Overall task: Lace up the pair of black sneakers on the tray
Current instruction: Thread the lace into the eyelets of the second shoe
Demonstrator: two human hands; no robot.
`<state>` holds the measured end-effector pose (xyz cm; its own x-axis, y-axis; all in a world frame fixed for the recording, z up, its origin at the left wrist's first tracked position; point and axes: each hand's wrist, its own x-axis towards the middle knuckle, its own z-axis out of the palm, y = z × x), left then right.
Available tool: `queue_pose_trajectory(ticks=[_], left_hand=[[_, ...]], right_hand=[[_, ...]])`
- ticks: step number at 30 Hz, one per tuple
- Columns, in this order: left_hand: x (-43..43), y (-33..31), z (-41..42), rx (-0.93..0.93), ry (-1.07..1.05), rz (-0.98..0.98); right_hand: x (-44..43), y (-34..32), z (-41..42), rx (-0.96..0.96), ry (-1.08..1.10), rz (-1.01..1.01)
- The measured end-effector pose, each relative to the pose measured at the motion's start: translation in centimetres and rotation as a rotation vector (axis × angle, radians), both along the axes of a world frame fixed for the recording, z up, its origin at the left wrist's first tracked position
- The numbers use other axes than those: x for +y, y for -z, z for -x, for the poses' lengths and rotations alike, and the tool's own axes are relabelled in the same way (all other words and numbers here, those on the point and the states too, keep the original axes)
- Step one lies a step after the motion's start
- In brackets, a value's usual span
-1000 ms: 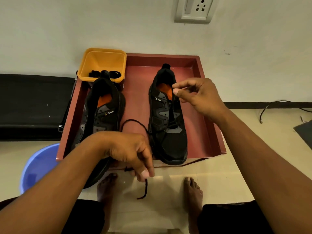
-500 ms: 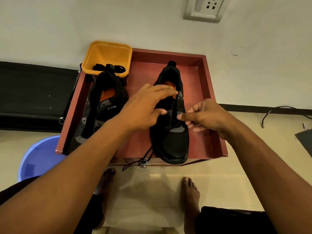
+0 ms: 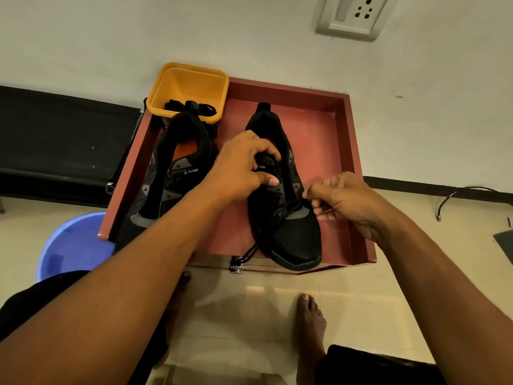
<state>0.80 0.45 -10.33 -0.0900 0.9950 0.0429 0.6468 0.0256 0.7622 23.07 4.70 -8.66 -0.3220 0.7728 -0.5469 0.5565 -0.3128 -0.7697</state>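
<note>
1. The tongue of the black mesh sneaker with grey panels on the person's left (image 3: 166, 187) carries a small label that reads "CLYMB". On the matching black sneaker on the person's right (image 3: 297, 237) only "LYMB" shows beside the thumb.
2. Both sneakers lie toes toward the person in the reddish-brown rectangular tray (image 3: 358, 162), side by side and apart.
3. The left hand (image 3: 238, 170) reaches across to the right-side sneaker. Its fingers (image 3: 266, 147) are curled over the tongue and collar, and its thumb presses on the tongue just below the label.
4. The right hand (image 3: 344, 198) is at that sneaker's outer side, its fingers (image 3: 319, 190) bunched and pinching the thin black lace (image 3: 280, 215) beside the eyelets.
5. The lace crosses the forefoot and trails down over the tray's near edge.
6. A yellow square plastic tub (image 3: 188, 81) stands at the tray's far left corner, with more black laces (image 3: 191, 107) inside.
</note>
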Motion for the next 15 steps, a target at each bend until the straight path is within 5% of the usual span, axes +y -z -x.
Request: queue_pose_trajectory(ticks=[15], left_hand=[[0.27,0.11,0.53,-0.022,-0.013,-0.003]], right_hand=[[0.09,-0.35,0.48,0.037,0.015,-0.091]])
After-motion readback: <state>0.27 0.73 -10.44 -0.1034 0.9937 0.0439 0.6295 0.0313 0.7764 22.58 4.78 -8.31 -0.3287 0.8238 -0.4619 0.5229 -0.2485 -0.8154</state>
